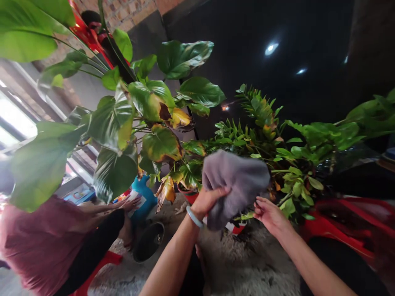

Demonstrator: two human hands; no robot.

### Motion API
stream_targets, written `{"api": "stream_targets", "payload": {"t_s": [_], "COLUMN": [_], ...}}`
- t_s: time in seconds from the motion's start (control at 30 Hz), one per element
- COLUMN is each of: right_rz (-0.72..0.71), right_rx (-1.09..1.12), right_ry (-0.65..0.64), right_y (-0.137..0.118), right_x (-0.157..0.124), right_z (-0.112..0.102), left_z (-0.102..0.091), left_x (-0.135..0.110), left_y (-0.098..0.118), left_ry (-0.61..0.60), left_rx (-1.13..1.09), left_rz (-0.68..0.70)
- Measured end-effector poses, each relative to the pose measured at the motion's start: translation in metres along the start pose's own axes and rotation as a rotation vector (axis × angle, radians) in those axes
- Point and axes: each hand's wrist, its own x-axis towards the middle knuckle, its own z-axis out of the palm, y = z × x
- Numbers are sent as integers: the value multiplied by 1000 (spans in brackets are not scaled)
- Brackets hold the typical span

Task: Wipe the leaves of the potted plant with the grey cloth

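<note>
My left hand [207, 200] is closed on a grey cloth [237, 181], holding it up in front of the plants; a pale bangle sits on that wrist. My right hand [269, 213] is just right of the cloth's lower edge, fingers curled and touching it; whether it grips the cloth is unclear. Behind the cloth stands a small-leaved plant [262, 135] in a red pot [189, 195]. A large-leaved plant [129, 119] with yellowed, brown-edged leaves [163, 144] spreads to the left.
At the left a person in a pink top [40, 242] sits low, their hands on a blue bottle [143, 193]. A dark bowl [148, 240] lies on the rough grey floor. Red plastic furniture [339, 222] stands at right. Brick wall behind.
</note>
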Motion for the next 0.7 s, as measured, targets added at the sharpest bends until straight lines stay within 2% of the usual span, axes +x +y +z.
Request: {"api": "stream_targets", "payload": {"t_s": [0.07, 0.13, 0.23, 0.3, 0.33, 0.4, 0.5, 0.57, 0.63, 0.7], "right_rz": [13, 35, 93, 123, 129, 127, 111, 110, 117, 119], "right_rx": [10, 12, -21, -38, -37, -21, -1, 2, -4, -17], "right_ry": [14, 31, 85, 126, 131, 114, 80, 93, 107, 108], "right_y": [-2, -3, -4, -4, -5, -6, -8, -9, -9, -8], "right_x": [-1, -2, -2, -3, -3, -5, -8, -11, -11, -10], "right_z": [2, 3, 2, 0, 0, 0, 5, 8, 9, 8], "left_z": [6, 8, 1, -9, -14, -23, -30, -31, -29, -28], "left_x": [14, 18, 1, -18, -26, -32, -18, -2, 8, 4], "left_y": [1, -18, -59, -71, -69, -48, -4, 13, 9, -15], "left_ry": [122, 183, 94, -19, -57, -47, 120, 243, 339, 375], "left_rx": [-119, -154, 10, 127, 158, 137, -78, -259, -347, -287], "left_rz": [50, 41, -68, -175, -210, -192, -49, 17, 10, -78]}}
